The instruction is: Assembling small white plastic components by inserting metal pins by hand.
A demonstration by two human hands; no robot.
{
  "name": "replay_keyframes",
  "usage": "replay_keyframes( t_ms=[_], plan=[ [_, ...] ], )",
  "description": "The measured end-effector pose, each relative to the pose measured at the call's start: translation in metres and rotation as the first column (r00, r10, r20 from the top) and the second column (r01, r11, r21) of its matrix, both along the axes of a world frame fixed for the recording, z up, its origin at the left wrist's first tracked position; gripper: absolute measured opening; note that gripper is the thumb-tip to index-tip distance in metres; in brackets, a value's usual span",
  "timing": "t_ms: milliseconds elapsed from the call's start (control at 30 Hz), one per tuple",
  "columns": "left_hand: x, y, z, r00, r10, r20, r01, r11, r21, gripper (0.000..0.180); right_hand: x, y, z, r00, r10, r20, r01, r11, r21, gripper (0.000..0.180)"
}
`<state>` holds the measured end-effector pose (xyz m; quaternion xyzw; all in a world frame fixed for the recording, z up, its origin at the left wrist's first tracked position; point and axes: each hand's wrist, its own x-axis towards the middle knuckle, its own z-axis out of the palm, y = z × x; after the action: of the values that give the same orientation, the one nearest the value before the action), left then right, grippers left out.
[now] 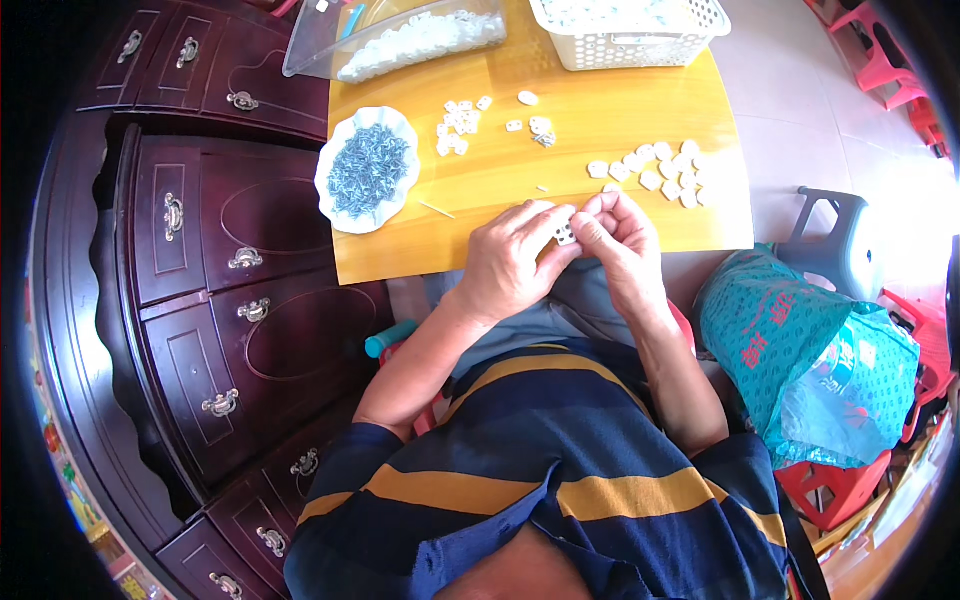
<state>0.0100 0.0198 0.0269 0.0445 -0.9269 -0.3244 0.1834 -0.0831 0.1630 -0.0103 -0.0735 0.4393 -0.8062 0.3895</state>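
Close to the table's front edge, my left hand [508, 262] pinches a small white plastic piece [565, 235] with dark holes in its face. My right hand [625, 245] meets it there, thumb and fingers closed at the piece's other side; its fingertips are partly hidden. Beyond my hands lie loose white pieces: a group at the right [670, 175], a smaller cluster at the left [460, 125], and a few in the middle beside a little pile of metal parts [543, 140]. A scalloped white bowl [327, 190] full of small dark screws stands at the left.
A clear plastic box [310, 52] of white pieces and a white perforated basket [630, 52] stand at the table's far side. A thin stick [436, 210] lies near the bowl. Dark wooden drawers [200, 230] border the left; a teal bag [800, 350] and grey stool [835, 240] are at right.
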Motion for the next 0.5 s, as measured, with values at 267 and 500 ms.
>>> replay_keyframes(
  t_ms=[267, 500],
  plan=[
    [-0.0013, -0.0011, -0.0028, 0.999, -0.039, -0.026, 0.039, 0.999, -0.003, 0.030, 0.0025, 0.0007, 0.0003, 1.000, -0.014, -0.022, 0.014, 1.000, 0.017, 0.009],
    [-0.0025, -0.0004, -0.0037, 0.996, -0.039, -0.078, 0.037, 0.999, -0.019, 0.026, 0.0052, 0.0004, -0.0009, 0.997, -0.051, -0.059, 0.053, 0.998, 0.027, 0.010]
  ],
)
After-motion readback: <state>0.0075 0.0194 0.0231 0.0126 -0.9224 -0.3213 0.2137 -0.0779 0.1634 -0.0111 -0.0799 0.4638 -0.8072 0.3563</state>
